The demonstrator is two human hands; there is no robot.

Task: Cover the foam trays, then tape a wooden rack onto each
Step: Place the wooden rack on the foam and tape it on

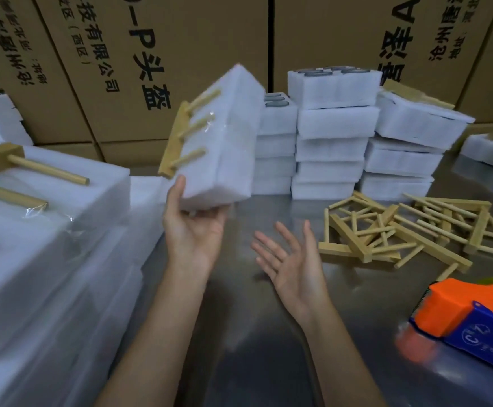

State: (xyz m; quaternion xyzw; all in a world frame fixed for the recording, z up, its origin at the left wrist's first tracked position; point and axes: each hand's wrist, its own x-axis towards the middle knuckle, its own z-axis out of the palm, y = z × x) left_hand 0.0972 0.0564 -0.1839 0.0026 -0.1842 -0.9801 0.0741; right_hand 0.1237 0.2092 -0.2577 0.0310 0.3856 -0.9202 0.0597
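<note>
A white foam tray is lifted and tilted above the table, with a wooden rack fixed to its left face under clear tape. My left hand holds this tray at its lower near corner, palm up, thumb against the side and fingers beneath. My right hand hovers palm up just right of it, fingers spread, holding nothing. Behind stand stacks of foam trays; the top ones show dark round items. A loose pile of wooden racks lies on the right.
On the left is a tall stack of covered trays with racks taped on top. An orange and blue tape dispenser sits at the near right on the steel table. Cardboard boxes wall off the back.
</note>
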